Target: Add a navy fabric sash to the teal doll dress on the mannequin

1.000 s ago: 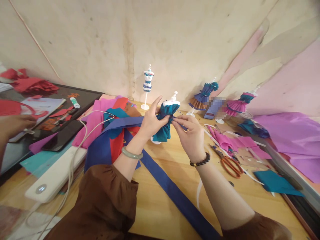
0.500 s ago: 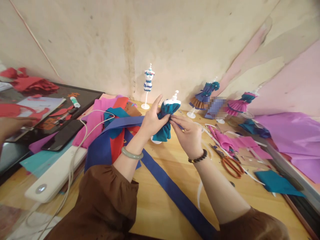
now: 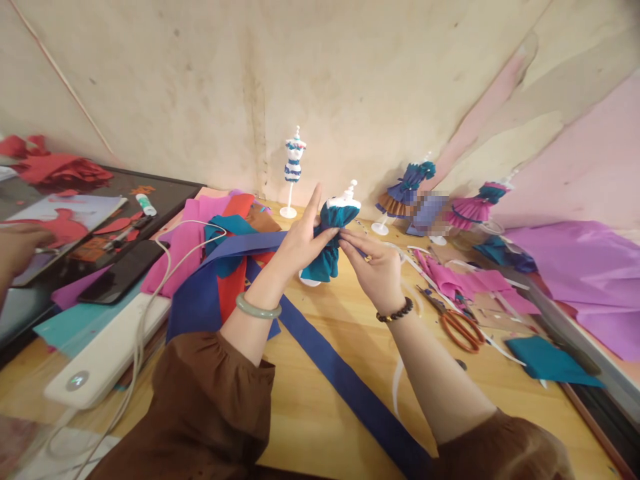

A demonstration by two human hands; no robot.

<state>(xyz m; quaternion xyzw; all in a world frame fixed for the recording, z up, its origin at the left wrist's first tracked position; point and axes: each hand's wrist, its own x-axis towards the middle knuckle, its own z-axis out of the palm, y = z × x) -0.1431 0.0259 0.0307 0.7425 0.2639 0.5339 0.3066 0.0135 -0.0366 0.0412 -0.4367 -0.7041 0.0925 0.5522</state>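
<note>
A small white dress form (image 3: 345,201) stands on the table in a gathered teal dress (image 3: 323,263). My left hand (image 3: 303,243) is closed around the dress at the waist, thumb in front and index finger pointing up. At the waist's right side, my right hand (image 3: 373,263) has its fingertips pinched together on blue cloth, mostly hidden by the fingers. A long blue fabric strip (image 3: 250,244) runs up to the waist behind my left hand. Another length of blue fabric (image 3: 345,383) slants across the table between my forearms.
Behind stand another small dress form (image 3: 294,163) and two dressed ones, in blue-brown (image 3: 405,190) and pink (image 3: 470,212). Orange-handled scissors (image 3: 463,330) lie right, near pink scraps (image 3: 465,283). Left are a phone (image 3: 125,272), a white power strip (image 3: 107,353) and another person's hand (image 3: 23,250).
The view has shifted slightly. My hands keep their hold at the waist with hardly any movement. The other person's hand at left has moved a little, with red cloth beside it.
</note>
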